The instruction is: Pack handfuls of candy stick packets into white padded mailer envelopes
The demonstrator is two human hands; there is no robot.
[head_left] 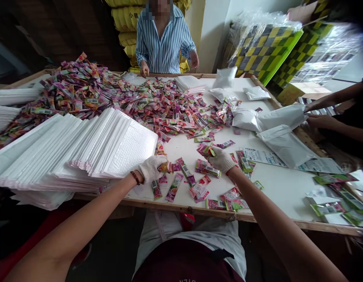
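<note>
Both my hands wear white knit gloves and reach over a white table (272, 188). My left hand (152, 168) is closed around orange and purple sachets (169, 167), just right of a thick stack of white bubble mailers (134, 141). In my right hand (222, 159) are pink and green sachets (207, 150), gripped at their ends. Loose sachets lie between and below the hands, among them a pink and purple one (174, 187) and a small bundle (207, 168). Beyond them spreads a large heap of mixed sachets (81, 88).
Filled white mailers (287, 145) and printed label sheets (260, 156) lie on the right. A co-worker's hands (319, 113) hold a mailer there. Across the table stands a person in a striped shirt (165, 43). A wooden rim (175, 207) edges the table.
</note>
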